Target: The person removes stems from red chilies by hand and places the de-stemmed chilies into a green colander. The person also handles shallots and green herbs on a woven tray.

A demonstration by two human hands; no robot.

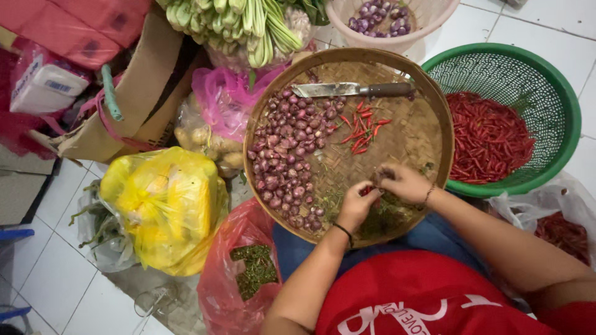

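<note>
Left edge: we list a white packet [42, 84] under red cloth [81, 28], then cardboard [133, 93] leaning against it.
Next, on the white tile floor [56, 279]: a yellow bag [164, 205], knotted and full; above it a clear bag of potatoes [202, 136] and a pink bag [223, 96]; green stalks [239, 25] at the top.
Below: a red bag [239, 273], open, with green stems inside.
Centre: a round woven tray [413, 139] on our lap. Its left half carries a heap of shallots [288, 155]; a knife [351, 90] lies across the far side, blade to the left; a few loose chillies [361, 131] lie near the middle.
Our left hand [355, 206] and right hand [403, 183] meet over the near part of the tray. Both have the grip pinched on one red chilli [367, 190], held between them just above green scraps.
Top: a pink basket [397, 38] with more shallots.
Right: a green basket [562, 111] of red chillies, just beside the tray.
Far right: a clear bag [559, 214] of chillies.
</note>
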